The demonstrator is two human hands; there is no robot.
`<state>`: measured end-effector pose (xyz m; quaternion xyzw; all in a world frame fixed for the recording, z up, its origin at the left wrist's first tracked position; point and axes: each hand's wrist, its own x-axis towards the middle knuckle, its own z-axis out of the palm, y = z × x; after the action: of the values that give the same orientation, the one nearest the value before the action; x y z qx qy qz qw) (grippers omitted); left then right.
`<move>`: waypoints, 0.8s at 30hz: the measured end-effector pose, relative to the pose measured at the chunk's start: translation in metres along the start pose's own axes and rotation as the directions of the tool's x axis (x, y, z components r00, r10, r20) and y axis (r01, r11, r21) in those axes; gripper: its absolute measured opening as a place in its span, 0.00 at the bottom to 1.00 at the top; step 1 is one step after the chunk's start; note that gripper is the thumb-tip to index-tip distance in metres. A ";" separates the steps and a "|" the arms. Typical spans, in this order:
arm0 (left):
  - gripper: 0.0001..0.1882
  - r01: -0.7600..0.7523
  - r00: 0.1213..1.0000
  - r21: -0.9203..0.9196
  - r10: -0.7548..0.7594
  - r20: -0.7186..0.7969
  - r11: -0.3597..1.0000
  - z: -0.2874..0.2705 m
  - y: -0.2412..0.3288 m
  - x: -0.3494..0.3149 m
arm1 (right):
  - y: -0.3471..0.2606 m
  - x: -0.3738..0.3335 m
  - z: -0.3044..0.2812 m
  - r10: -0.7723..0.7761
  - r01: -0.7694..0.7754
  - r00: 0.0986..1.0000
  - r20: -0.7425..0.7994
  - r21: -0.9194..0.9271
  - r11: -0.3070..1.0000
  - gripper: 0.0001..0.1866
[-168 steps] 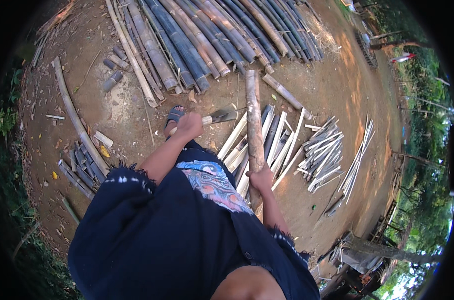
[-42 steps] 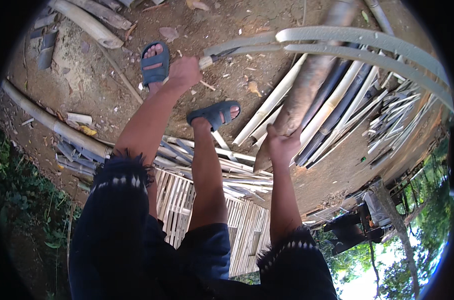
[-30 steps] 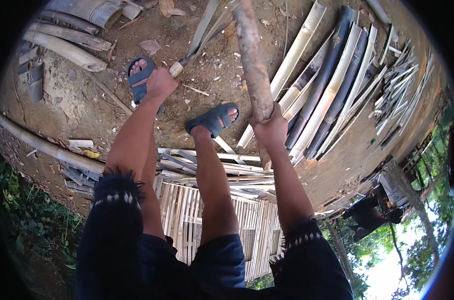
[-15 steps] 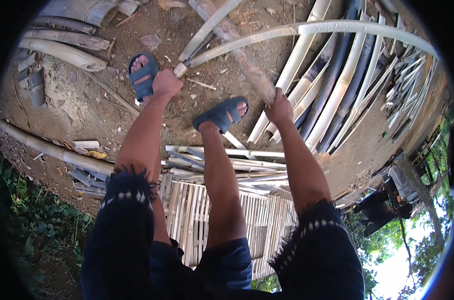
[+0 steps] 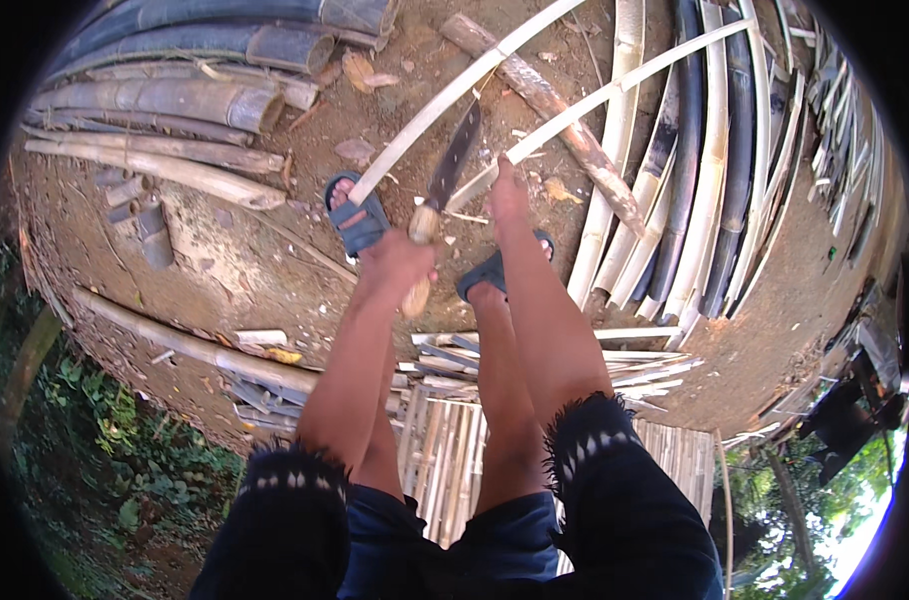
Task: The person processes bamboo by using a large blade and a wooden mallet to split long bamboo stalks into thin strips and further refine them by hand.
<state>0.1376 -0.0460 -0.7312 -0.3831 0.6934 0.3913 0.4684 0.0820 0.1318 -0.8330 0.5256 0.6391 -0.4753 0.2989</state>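
My left hand (image 5: 395,262) is closed around the wooden handle of a machete (image 5: 458,155), whose dark blade points up and away over the dirt. A pale bamboo strip (image 5: 630,82) slants from between my feet toward the far right. My right hand (image 5: 510,195) is closed on this strip near its close end. Another bamboo strip (image 5: 455,95) rests with its near end by my left sandal (image 5: 358,222) and runs up to the far edge. Beneath the strips lies a worn wooden pole (image 5: 560,120).
Split and dark bamboo lengths (image 5: 687,160) lie in a row on the right. Thick bamboo poles (image 5: 190,105) are stacked at the far left. Behind my feet are a strip pile (image 5: 635,370) and a slatted bamboo platform (image 5: 445,450). My right sandal (image 5: 487,272) is partly hidden by my arm.
My right hand has left the pole's end and moved left onto a strip. The machete, earlier wedged between the two strips, is now free in my left hand, and the strips lie apart.
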 end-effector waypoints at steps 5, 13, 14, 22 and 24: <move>0.02 -0.068 0.995 -0.471 0.027 -0.094 0.879 -0.016 0.006 -0.115 | -0.024 0.004 0.016 -0.047 -0.013 0.994 0.099 0.535 0.845 0.36; 0.29 0.035 0.990 -0.585 -0.109 -0.092 0.810 -0.028 -0.018 -0.104 | -0.033 0.057 0.048 0.001 0.019 0.973 -0.231 0.084 0.996 0.57; 0.27 0.044 0.987 -0.633 -0.132 -0.092 0.773 -0.026 -0.011 -0.102 | -0.036 0.061 0.053 -0.054 0.081 0.962 -0.267 0.091 0.993 0.59; 0.05 0.071 0.982 -0.610 -0.162 -0.096 0.789 -0.037 0.029 -0.092 | -0.078 0.065 0.066 -0.226 0.303 0.923 -0.312 0.229 0.925 0.36; 0.05 0.035 0.981 -0.564 -0.135 -0.137 0.825 -0.048 0.029 -0.095 | -0.078 0.034 0.062 -0.230 0.304 0.889 -0.396 0.133 0.943 0.35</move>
<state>0.1200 -0.0618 -0.6231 -0.5660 0.5681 0.5214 0.2915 -0.0087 0.0885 -0.8631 0.5394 0.7021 -0.4620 0.0511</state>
